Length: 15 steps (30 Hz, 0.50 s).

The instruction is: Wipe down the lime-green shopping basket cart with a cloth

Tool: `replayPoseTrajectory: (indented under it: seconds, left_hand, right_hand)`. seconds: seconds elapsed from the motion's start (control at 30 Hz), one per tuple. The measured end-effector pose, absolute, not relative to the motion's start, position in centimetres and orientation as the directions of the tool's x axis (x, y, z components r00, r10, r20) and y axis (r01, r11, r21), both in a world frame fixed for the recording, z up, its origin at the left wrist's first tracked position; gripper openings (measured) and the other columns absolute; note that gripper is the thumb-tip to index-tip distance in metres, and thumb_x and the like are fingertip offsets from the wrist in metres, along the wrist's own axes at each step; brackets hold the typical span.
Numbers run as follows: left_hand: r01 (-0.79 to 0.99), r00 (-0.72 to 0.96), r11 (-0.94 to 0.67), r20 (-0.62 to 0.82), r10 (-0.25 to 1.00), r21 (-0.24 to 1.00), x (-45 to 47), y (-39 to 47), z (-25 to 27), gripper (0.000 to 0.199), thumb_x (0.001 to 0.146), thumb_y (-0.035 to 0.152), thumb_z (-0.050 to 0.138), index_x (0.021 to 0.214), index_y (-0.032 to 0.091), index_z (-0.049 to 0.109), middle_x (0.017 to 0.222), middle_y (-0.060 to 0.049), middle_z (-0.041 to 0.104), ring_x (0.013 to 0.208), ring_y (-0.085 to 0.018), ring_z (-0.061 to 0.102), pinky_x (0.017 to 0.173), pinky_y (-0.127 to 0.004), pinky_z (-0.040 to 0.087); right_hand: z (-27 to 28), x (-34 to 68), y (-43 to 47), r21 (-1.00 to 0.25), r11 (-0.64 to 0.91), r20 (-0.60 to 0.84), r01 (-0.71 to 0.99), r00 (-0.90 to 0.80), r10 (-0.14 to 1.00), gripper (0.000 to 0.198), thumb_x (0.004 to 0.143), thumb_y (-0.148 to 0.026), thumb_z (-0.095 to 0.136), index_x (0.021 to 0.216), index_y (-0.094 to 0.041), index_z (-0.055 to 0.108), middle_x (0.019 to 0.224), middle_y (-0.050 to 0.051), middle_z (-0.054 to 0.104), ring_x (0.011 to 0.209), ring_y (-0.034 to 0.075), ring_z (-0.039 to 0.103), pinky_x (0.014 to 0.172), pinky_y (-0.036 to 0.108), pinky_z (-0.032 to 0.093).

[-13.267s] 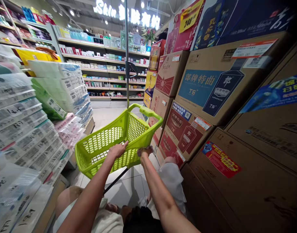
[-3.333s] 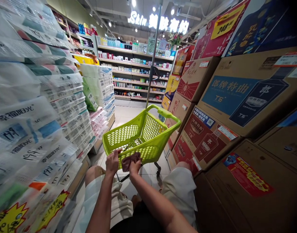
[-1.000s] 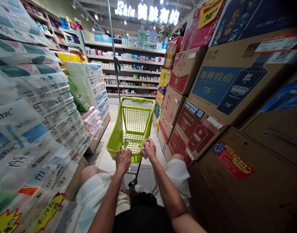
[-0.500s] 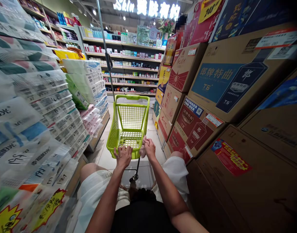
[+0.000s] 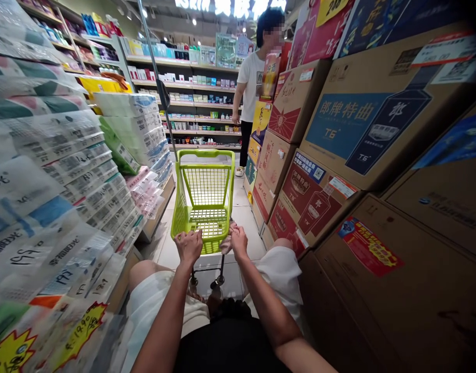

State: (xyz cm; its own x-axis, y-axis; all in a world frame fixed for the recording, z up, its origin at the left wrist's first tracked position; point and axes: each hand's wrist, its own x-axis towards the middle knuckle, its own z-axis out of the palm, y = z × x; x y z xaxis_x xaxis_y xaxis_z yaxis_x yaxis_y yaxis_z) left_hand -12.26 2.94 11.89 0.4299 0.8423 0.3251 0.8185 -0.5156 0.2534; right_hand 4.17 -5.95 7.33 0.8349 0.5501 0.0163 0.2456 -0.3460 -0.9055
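A lime-green shopping cart (image 5: pixel 204 168) with a basket of open plastic mesh stands right in front of me. My left hand (image 5: pixel 189 246) is closed over the near rim of the basket, knuckles up. At the near right corner, my right hand (image 5: pixel 238 242) is closed around a crumpled pale pink cloth or tissue (image 5: pixel 227 244). Whether its fingers also touch the rim is hidden. A tall metal pole (image 5: pixel 154 62) rises at the cart's far left corner. Below the basket, dark wheels (image 5: pixel 217 281) rest on the tiled floor.
Stacks of wrapped paper packs (image 5: pixel 78 166) line the left. On the right, cardboard boxes (image 5: pixel 346 124) are piled high. A person in a white shirt (image 5: pixel 250 77) stands ahead beside the boxes. Shelves of small goods (image 5: pixel 199 106) cross the far end of the aisle.
A person has come into fuller view from behind the boxes ahead. The cart has shifted slightly left in view. My left hand's fingers have curled tighter at the rim; the right still holds the cloth.
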Motion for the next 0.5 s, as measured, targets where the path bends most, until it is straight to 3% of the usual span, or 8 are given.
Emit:
replayPoseTrajectory:
  seconds: [0.1,0.2,0.3,0.4,0.5]
  left_hand:
    - [0.819,0.427,-0.514,0.328,0.843,0.254,-11.5,2.2,11.9,0.056,0.104,0.045,0.029,0.085,0.023,0.078,0.095,-0.009,0.077,0.098,-0.029,0.059,0.102,-0.049,0.028]
    - [0.815,0.432,-0.526,0.351,0.831,0.244,-10.9,1.3,11.9,0.057,0.104,0.046,0.029,0.086,0.022,0.078,0.096,-0.01,0.077,0.098,-0.029,0.06,0.101,-0.049,0.028]
    - [0.794,0.453,-0.557,0.373,0.81,0.244,-10.7,0.6,11.9,0.058,0.105,0.046,0.027,0.089,0.023,0.078,0.097,-0.01,0.077,0.1,-0.029,0.06,0.101,-0.05,0.028]
    - [0.785,0.478,-0.567,0.337,0.811,0.25,-10.8,0.3,12.2,0.06,0.105,0.048,0.027,0.088,0.023,0.078,0.097,-0.011,0.077,0.101,-0.03,0.06,0.1,-0.05,0.029]
    - [0.768,0.531,-0.588,0.259,0.806,0.253,-11.2,0.3,12.7,0.06,0.104,0.051,0.027,0.088,0.024,0.078,0.099,-0.01,0.076,0.103,-0.029,0.059,0.098,-0.049,0.03]
  right_hand:
    - [9.1,4.7,-6.3,-0.911,-0.286,0.132,0.298,0.866,0.482,0.03,0.086,-0.026,0.045,0.108,-0.023,0.065,0.108,0.005,0.071,0.1,0.02,0.064,0.089,0.027,0.048]
    - [9.7,3.5,-7.7,-0.849,-0.237,0.341,0.472,0.832,0.437,0.036,0.086,-0.016,0.043,0.113,-0.02,0.066,0.117,0.011,0.064,0.112,0.023,0.06,0.099,0.032,0.046]
    - [10.1,2.5,-9.3,-0.669,-0.229,0.498,0.707,0.655,0.568,0.043,0.09,-0.009,0.04,0.123,-0.021,0.065,0.119,0.012,0.06,0.115,0.024,0.056,0.104,0.035,0.045]
    - [11.8,4.0,-9.2,-0.477,-0.279,0.449,0.834,0.504,0.738,0.04,0.095,-0.007,0.039,0.119,-0.024,0.066,0.124,0.013,0.059,0.112,0.025,0.054,0.097,0.036,0.047]
    - [15.2,8.0,-6.8,-0.425,-0.368,0.3,0.827,0.512,0.805,0.036,0.099,-0.01,0.039,0.117,-0.023,0.066,0.124,0.013,0.06,0.103,0.025,0.054,0.084,0.034,0.049]
